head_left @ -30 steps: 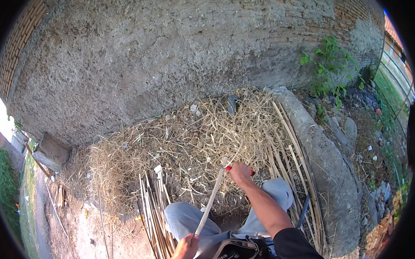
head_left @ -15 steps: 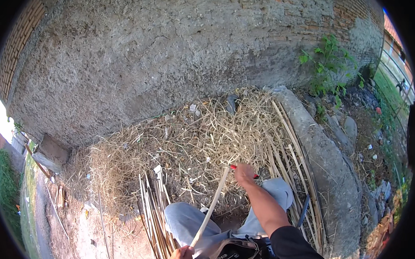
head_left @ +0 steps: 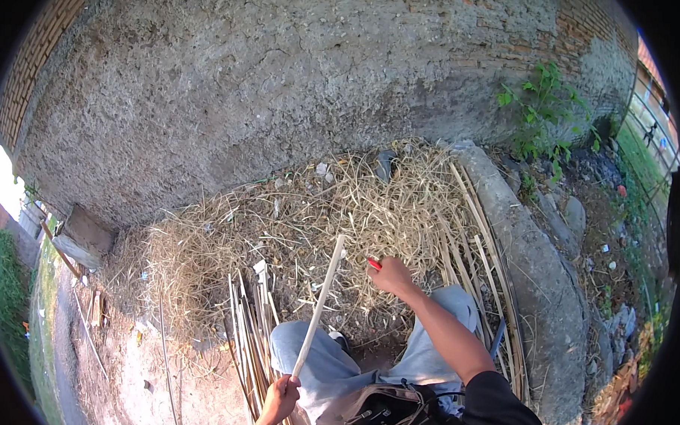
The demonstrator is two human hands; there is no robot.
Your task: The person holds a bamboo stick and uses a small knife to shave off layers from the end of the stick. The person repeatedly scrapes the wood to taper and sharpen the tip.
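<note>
My left hand [head_left: 279, 399], low in the view, is closed round the lower end of a pale bamboo strip [head_left: 320, 305]. The strip slants up and away, its far end in the air over the shavings. My right hand [head_left: 391, 277] is closed on a small red-handled tool [head_left: 374, 264], which points toward the strip but stays apart from it. Most of the tool is hidden by the fingers, and its blade cannot be made out. Both hands are in front of my knees, in pale blue trousers [head_left: 320, 354].
Curled pale shavings [head_left: 400, 207] cover the ground before a rough wall [head_left: 269, 98]. Bundles of long strips lie by my left leg [head_left: 247, 337] and right leg [head_left: 494, 293]. A concrete kerb [head_left: 533, 264] curves along the right. An open dark bag [head_left: 381, 416] rests at my lap.
My right hand has drawn the tool off the strip, moving slightly left and up. My left hand has risen and shifted left, and the strip's far end has swung up and left.
</note>
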